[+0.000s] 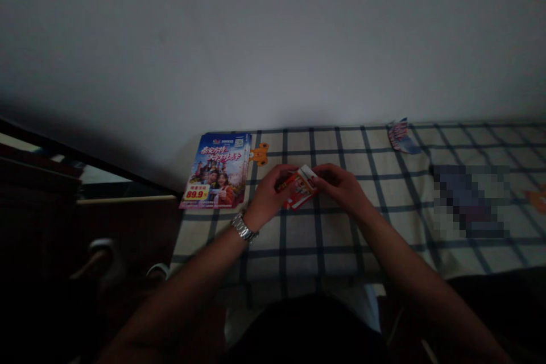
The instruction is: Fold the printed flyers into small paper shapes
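Note:
A small folded printed paper (300, 189), mostly red with a white strip along its upper edge, is between my two hands above the checked cloth. My left hand (271, 190), with a metal-band watch at the wrist, closes on its left side, the thumb lying over the print. My right hand (339, 183) pinches the upper right edge between thumb and fingers. The fingertips behind the paper are hidden. Left of my left hand lies a stack of blue and pink printed flyers (216, 173), its top sheet face up.
The checked cloth (341, 250) covers a surface set against a pale wall (298, 40). A crumpled piece of printed paper (402, 137) lies near the wall. Farther right is a dark pixelated object (467, 199). The cloth's left edge drops to a dark floor area.

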A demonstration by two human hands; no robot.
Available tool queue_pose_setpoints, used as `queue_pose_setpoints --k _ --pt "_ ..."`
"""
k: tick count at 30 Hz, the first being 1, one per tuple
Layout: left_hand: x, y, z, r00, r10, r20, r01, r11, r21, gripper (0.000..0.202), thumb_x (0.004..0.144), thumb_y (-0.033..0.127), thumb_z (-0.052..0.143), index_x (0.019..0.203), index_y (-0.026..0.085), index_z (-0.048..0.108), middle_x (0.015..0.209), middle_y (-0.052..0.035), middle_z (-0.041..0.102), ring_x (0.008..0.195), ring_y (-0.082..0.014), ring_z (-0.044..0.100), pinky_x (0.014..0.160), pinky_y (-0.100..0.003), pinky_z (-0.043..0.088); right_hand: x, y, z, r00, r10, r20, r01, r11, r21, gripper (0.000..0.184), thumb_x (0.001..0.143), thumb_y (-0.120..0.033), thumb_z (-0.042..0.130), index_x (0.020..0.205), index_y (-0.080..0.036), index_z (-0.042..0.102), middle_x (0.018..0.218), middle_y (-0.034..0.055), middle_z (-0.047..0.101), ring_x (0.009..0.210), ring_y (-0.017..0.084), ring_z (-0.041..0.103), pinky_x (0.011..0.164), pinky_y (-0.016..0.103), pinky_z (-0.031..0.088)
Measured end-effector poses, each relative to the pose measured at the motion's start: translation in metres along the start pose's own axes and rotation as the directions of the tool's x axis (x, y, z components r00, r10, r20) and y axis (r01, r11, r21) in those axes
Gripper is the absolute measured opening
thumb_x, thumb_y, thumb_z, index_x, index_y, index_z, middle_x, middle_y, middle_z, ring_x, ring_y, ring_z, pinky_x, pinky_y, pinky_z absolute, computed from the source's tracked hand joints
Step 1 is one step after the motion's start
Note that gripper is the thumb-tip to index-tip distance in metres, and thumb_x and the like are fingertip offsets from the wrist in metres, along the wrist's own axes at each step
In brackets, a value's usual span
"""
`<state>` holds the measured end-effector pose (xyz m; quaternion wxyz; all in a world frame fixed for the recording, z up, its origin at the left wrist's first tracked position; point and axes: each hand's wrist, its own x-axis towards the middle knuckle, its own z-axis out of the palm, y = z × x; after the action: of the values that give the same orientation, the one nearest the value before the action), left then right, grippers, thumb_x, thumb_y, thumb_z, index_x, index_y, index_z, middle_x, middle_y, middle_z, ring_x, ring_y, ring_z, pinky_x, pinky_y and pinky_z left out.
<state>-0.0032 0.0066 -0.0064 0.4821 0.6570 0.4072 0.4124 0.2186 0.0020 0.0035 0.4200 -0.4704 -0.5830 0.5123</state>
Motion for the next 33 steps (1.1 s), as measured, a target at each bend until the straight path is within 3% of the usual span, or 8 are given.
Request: queue_pose_setpoints --k 6,14,22,33 --pt "0.001 -0.001 -0.001 0.997 0.022 -0.070 -0.023 1.000 -0.011 0.036 0.094 0.037 0.068 0.124 0.020 0.059 0.121 -0.0094 0.067 0.109 -0.0212 0.067 0.096 -0.036 0.054 0.000 0.004 0.001 0.998 0.037 0.052 -0.037 0.999 0.003 0.033 0.082 -0.049 0.078 0.097 -0.021 0.070 0.091 0.0037 0.076 0.079 0.020 0.072 0.074 0.034 0.060" --pt "-0.002 0.000 0.001 1.000 -0.021 0.019 0.021 1.000 -0.020 0.042 0.093 0.043 0.067 0.127 0.021 0.056 0.117 -0.0090 0.069 0.102 -0.0212 0.069 0.089 -0.034 0.056 -0.001 0.003 0.002 1.000 0.026 0.008 -0.025 0.999 -0.038 0.035 0.086 -0.055 0.071 0.094 -0.021 0.071 0.084 0.0035 0.075 0.071 0.020 0.070 0.067 0.033 0.058" --pt "-0.003 0.005 0.000 1.000 -0.014 -0.019 0.014 1.000 0.003 0.037 0.095 0.051 0.060 0.114 0.019 0.061 0.104 -0.0062 0.069 0.092 -0.0193 0.066 0.080 -0.030 0.054 -0.004 -0.004 0.001 0.999 -0.001 0.044 0.005 0.994 -0.105 0.032 0.088 -0.053 0.070 0.096 -0.022 0.072 0.078 0.0022 0.073 0.069 0.019 0.068 0.064 0.031 0.056" --pt "-0.002 0.012 0.001 0.997 -0.057 -0.060 0.059 0.998 0.033 0.029 0.093 0.048 0.063 0.094 0.019 0.060 0.082 -0.0001 0.061 0.075 -0.0147 0.058 0.066 -0.024 0.048 -0.006 -0.006 0.003 0.998 -0.018 0.059 0.027 0.986 -0.165 0.028 0.089 -0.049 0.068 0.095 -0.022 0.074 0.080 0.0021 0.074 0.071 0.019 0.068 0.064 0.030 0.053"
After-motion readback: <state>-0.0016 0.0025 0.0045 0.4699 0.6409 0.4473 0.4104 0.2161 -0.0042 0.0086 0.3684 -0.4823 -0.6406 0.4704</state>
